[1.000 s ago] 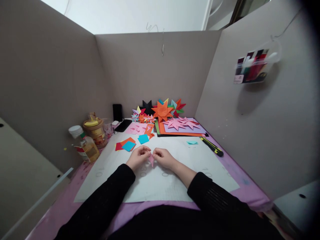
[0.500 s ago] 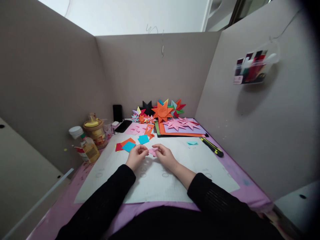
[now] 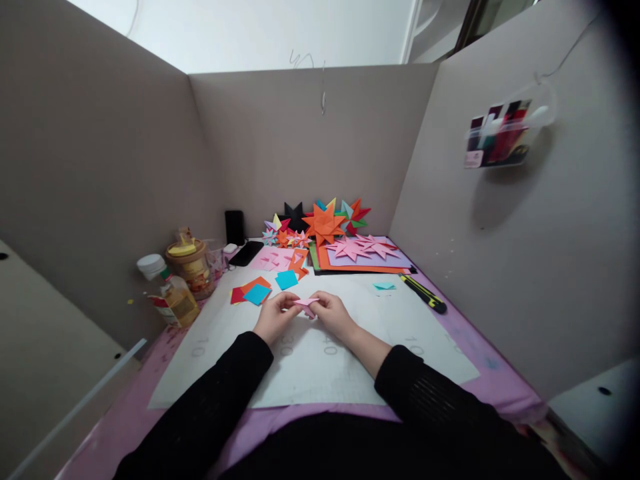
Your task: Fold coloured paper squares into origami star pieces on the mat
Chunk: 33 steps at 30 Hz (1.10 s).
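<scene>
A small folded piece of pink paper [image 3: 307, 303] is pinched between my two hands above the white sheet [image 3: 320, 373]. My left hand [image 3: 276, 315] grips its left end with thumb and fingers. On the other end, my right hand [image 3: 334, 313] is closed in the same way. Parts of the paper are hidden behind my fingers. Just beyond my left hand lie blue paper squares [image 3: 287, 279] and a fanned group of orange, red and blue squares [image 3: 257, 293]. A folded turquoise paper piece [image 3: 385, 286] rests to the right.
Folded paper stars [image 3: 325, 223] stand against the back wall. Pink stars [image 3: 349, 248] lie on stacked coloured sheets [image 3: 367, 269]. A yellow-black utility knife [image 3: 424, 294] is at right. At left are a glue bottle [image 3: 175, 297], a tub [image 3: 196, 270] and a phone [image 3: 247, 253].
The pink paper has been turned between my fingers and now shows a flat upper edge with a part hanging below. My hands have drawn slightly closer around it.
</scene>
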### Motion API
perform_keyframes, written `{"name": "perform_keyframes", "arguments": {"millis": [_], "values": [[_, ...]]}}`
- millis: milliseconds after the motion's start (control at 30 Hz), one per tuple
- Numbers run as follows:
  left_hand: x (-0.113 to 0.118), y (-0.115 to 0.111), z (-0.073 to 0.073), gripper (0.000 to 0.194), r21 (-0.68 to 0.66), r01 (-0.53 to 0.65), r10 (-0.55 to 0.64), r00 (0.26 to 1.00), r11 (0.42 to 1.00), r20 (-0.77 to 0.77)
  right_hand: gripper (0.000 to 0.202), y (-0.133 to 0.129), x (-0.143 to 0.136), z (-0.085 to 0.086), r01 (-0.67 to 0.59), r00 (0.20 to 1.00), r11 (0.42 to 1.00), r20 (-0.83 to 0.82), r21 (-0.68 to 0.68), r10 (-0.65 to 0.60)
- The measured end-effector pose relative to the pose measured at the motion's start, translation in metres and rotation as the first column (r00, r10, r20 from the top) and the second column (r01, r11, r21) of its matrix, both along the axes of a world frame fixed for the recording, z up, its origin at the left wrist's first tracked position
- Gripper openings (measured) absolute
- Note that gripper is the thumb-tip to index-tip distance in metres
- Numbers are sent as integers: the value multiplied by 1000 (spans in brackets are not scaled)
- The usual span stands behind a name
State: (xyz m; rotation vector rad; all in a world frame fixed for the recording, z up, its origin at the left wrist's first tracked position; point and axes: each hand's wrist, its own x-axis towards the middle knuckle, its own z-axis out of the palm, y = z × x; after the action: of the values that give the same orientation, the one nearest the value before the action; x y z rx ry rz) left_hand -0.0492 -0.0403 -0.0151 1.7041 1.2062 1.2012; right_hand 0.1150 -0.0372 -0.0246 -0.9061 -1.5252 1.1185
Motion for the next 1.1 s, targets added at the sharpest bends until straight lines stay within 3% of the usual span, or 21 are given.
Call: {"name": "perform_keyframes", "arguments": {"millis": [233,367,533,733,967,1100], "values": [[2,-3,3,18,-32,-24,23,999,999,-24,28,1,0,-1,-35,998,999,46,-1,35],[0,-2,4,22,-106,-72,79,995,992,68,36,8,1,-6,-80,991,983,-117,-163,61],[-3,1,2,23,-44,-105,109,991,993,79,23,10,1,-5,-267,928,864,-357,-427,110],[-5,1,-4,22,106,-137,139,990,985,-13,17,9,3,-4,-410,839,782,-530,-470,121],[-4,-1,-3,20,128,-139,142,990,982,-10,18,9,5,-5,-416,831,785,-542,-458,124],[-2,-1,-4,19,145,-112,117,993,983,-25,23,11,1,-9,-321,888,840,-448,-438,106]]}}
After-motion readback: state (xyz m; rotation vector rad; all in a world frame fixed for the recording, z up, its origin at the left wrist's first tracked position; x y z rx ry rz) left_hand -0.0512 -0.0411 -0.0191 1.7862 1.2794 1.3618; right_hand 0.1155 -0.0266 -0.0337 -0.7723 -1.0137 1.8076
